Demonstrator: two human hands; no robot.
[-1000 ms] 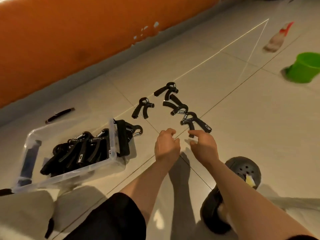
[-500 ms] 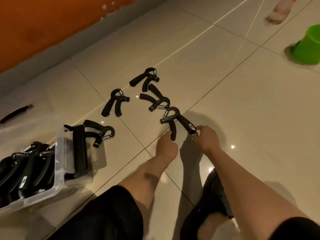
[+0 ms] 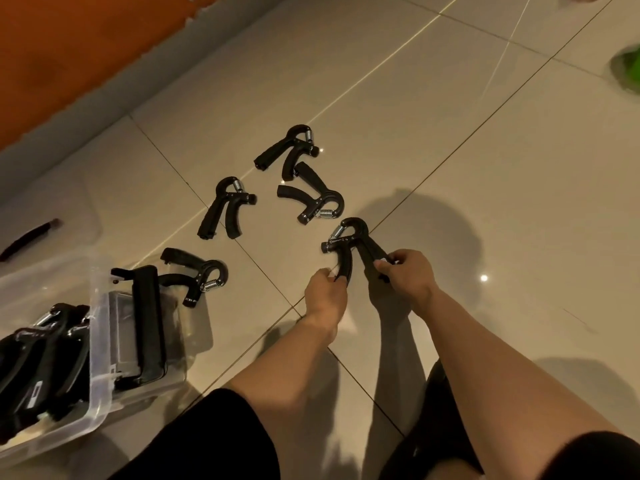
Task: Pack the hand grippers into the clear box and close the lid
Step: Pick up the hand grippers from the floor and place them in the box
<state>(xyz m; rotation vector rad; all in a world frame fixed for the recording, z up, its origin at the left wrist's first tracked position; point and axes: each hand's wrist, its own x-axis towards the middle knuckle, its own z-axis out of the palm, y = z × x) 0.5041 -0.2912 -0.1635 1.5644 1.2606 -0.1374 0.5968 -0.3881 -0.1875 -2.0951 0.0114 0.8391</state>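
Picking up is the current step: your left hand point(image 3: 325, 292) pinches one handle and your right hand point(image 3: 408, 275) the other of the nearest hand gripper point(image 3: 349, 244) on the floor point(image 3: 485, 168). Its spring end points away from you, long axis slanting slightly leftward. Next, carry it left into the clear box point(image 3: 98, 341).

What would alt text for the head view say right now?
Both hands grip one black hand gripper on the tiled floor, left hand on one handle, right hand on the other. Four more lie loose beyond; the clear box, partly filled, sits left.
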